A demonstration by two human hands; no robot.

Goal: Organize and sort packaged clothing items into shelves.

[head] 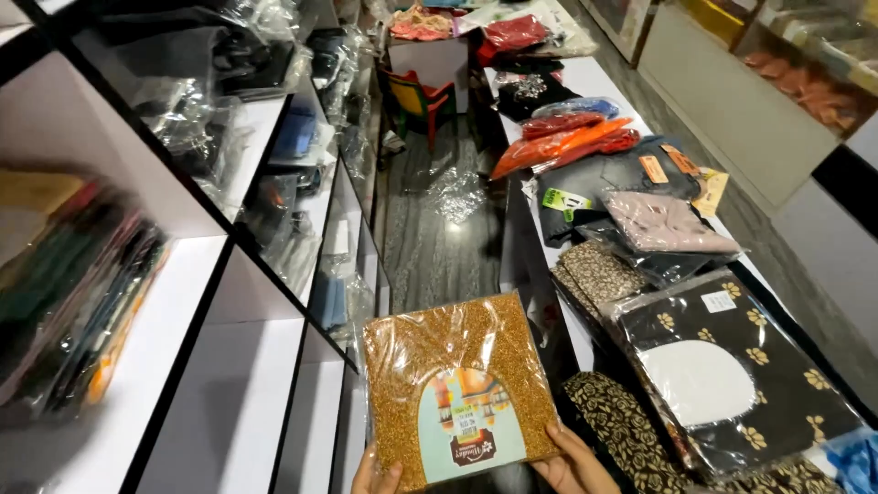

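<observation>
Already picked up: flat square gold-speckled garment packet in clear plastic (455, 389), held low in the aisle between white shelves (229, 302) and counter (604, 82). Not shelved or stacked yet. Left hand (377, 477) and right hand (572, 462) fingers pinching bottom corners. Shiny wrap, pale arched card insert.

Both bare: left hand (377, 476) and right hand (574, 465), no sleeves, rings or gloves showing, just fingers really.

Golden-yellow sequined fabric pack (455, 389), square, sealed in clear plastic, with a pale blue arch-shaped label card at its lower middle. Held flat, slightly tilted, face up by its bottom corners, above the aisle floor.
</observation>
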